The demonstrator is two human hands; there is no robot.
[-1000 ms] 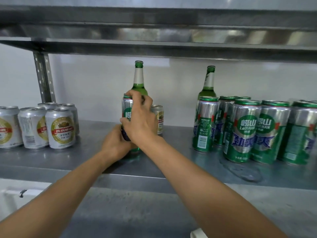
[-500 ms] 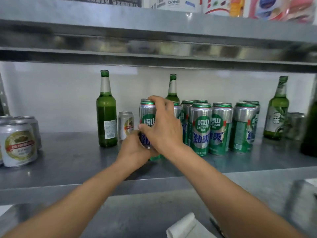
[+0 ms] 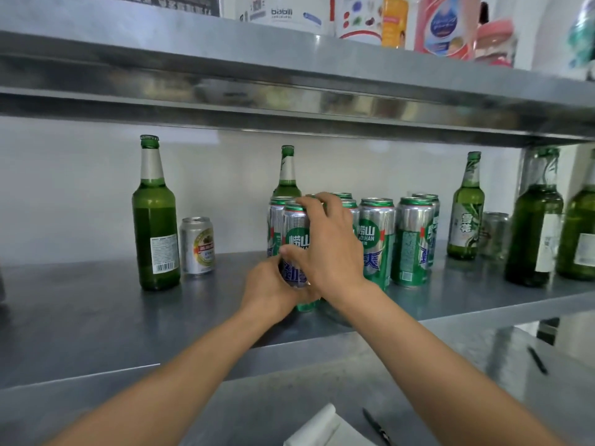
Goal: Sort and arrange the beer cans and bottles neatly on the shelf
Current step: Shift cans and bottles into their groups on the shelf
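Note:
Both my hands hold one tall green-and-silver beer can (image 3: 297, 235) standing on the steel shelf (image 3: 96, 310). My left hand (image 3: 273, 289) wraps its lower part and my right hand (image 3: 331, 249) grips its upper side. The can stands at the left front of a cluster of matching green cans (image 3: 412, 239). A green bottle (image 3: 287, 175) rises behind that cluster. Left of my hands stand a tall green bottle (image 3: 156, 220) and a short silver can (image 3: 198, 245) with a red and gold label.
Three more green bottles (image 3: 467, 210) (image 3: 534, 226) (image 3: 579, 233) and a dull can (image 3: 494, 235) stand at the right end. The upper shelf (image 3: 289, 75) carries packaged goods. Below, a counter holds white paper (image 3: 322, 429) and two pens (image 3: 376, 424).
The tall green can in my two hands has travelled right along the shelf, from beside the lone bottle and short can to the left front of the green can cluster.

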